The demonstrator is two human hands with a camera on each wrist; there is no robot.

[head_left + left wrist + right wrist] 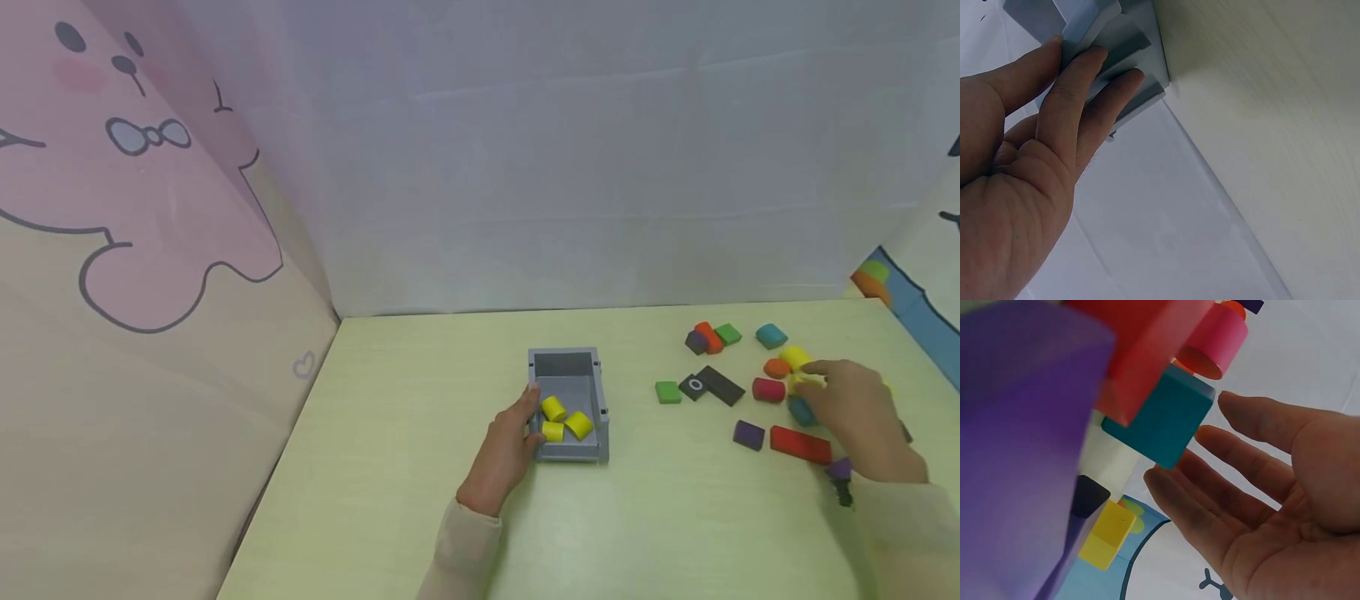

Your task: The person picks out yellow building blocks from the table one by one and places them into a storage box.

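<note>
My left hand [498,458] grips the left wall of a grey open box [562,451], its thumb by the near corner. Three yellow cylinders [579,426] lie in the near end of the box. At the right, my right hand [858,412] hovers over a group of blocks with its fingers spread and loosely bent. Its fingertips reach a yellow block [804,384], with another yellow block [795,358] just behind. In the right wrist view, a teal block [1163,419] stands before the fingertips, and nothing shows between thumb and fingers.
Around the right hand lie a long red block [800,445], a crimson cylinder [768,389], an orange piece [777,367] and a purple block [748,434]. Nearer the box are a green block [667,392] and a dark flat bar [721,385]. A curtain [600,167] backs the table.
</note>
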